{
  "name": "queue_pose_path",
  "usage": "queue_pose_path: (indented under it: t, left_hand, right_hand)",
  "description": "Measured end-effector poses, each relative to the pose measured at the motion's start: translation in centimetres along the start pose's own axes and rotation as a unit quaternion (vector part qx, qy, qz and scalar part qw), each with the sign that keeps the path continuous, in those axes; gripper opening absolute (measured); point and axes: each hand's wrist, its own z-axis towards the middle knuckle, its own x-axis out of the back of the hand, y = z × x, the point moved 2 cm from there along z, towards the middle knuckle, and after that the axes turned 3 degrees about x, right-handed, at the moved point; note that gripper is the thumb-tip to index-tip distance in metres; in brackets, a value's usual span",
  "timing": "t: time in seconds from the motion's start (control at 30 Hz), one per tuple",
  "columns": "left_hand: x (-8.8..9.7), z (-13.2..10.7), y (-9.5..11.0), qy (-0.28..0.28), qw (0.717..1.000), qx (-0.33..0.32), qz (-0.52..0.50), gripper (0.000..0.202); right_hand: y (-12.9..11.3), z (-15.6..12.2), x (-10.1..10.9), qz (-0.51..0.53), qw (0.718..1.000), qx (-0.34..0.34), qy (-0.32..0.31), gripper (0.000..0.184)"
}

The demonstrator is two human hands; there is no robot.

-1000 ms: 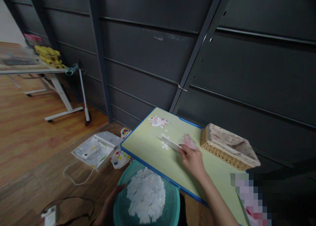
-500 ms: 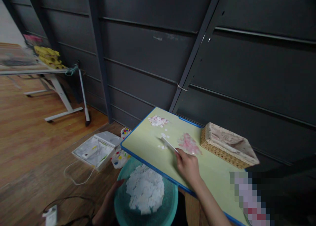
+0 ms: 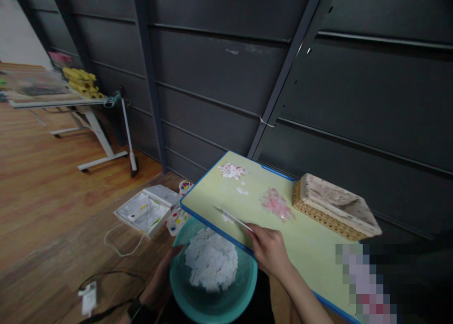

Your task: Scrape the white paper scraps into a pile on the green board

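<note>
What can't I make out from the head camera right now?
- Left hand: mostly behind the teal bowl; its grip is hidden.
- Flat strip in the right hand: motion-blurred, so I cannot tell what it is.
- White pieces in the bowl: too small to identify.
- Basket: its contents cannot be made out.
- Lower right of the table: pixelated over.

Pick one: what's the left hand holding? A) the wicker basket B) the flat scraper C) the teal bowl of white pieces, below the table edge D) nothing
C: the left hand grips the rim of the teal bowl heaped with white pieces, just under the table edge, while the right hand holds the flat scraper.
</note>
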Motion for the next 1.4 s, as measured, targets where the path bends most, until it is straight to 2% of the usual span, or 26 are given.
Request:
queue_pose_path:
  t: [0.2,0.3,0.43,0.57,0.7,0.83,1.2,1.4]
  left_hand:
    - [0.7,0.7,-0.2,-0.007,1.000,-0.006,0.005,0.014]
    - [0.8,0.6,-0.1,-0.002,1.000,-0.003,-0.006,0.016]
    - [0.8,0.6,-0.1,0.011,1.000,0.010,-0.010,0.019]
    - [1.1,0.8,-0.3,0.025,1.000,-0.004,0.003,0.038]
    - [1.5,1.1,-0.6,0.038,0.999,0.012,0.020,0.048]
    - [1.6,1.1,-0.4,0.040,0.998,0.042,0.027,0.052]
    - [1.7,1.7,-0.4,0.055,0.998,0.032,0.023,0.051]
    - [2.1,1.6,-0.5,0.070,0.997,0.003,-0.021,0.045]
  right_hand:
    - [-2.2,-2.1,0.1,0.027,0.999,0.031,0.003,0.027]
    - [-2.6,-2.6,0.3,0.061,0.998,0.008,0.016,0.025]
    - [-0.4,-0.4,0.9,0.039,0.992,-0.091,0.074,0.028]
    - [3.4,3.8,1.1,-0.105,0.966,-0.201,0.123,0.033]
    - [6.0,7.1,0.4,-0.175,0.953,-0.240,0.061,0.028]
    - [6.7,8.0,-0.1,-0.195,0.950,-0.242,0.009,0.025]
    - [4.6,6.2,-1.0,-0.201,0.956,-0.209,-0.032,0.030]
    - [4.9,5.7,-1.3,-0.179,0.965,-0.184,-0.048,0.031]
